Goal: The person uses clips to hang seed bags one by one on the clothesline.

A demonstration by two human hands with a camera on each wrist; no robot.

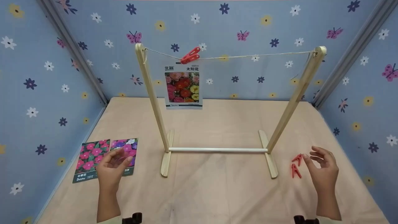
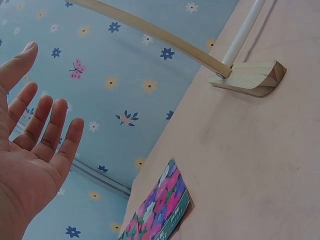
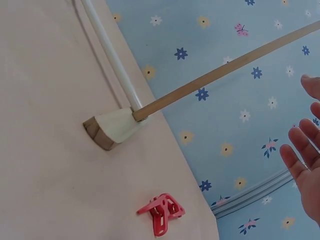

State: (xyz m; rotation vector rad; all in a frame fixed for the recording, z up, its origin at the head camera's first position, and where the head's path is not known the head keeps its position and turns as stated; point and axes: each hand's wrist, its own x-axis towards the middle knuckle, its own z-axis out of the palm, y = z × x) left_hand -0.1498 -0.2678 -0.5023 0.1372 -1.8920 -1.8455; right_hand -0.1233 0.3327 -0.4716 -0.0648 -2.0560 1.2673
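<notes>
While apparently preparing another hanging, holding nothing in relaxed left hand (image 1: 112, 163) or right hand (image 1: 325, 165); with hung packet (image 1: 184, 90) within wooden frame (image 1: 154, 102), spare packets (image 1: 91, 157) leftward, pegs (image 1: 294, 169) rightward; likely needing packet pinched next.

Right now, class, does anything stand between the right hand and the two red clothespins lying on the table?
Nothing visible does: the right wrist view shows an open gap between the right hand and the two red clothespins. The nearest wooden foot lies beyond them, away from that hand.
</notes>
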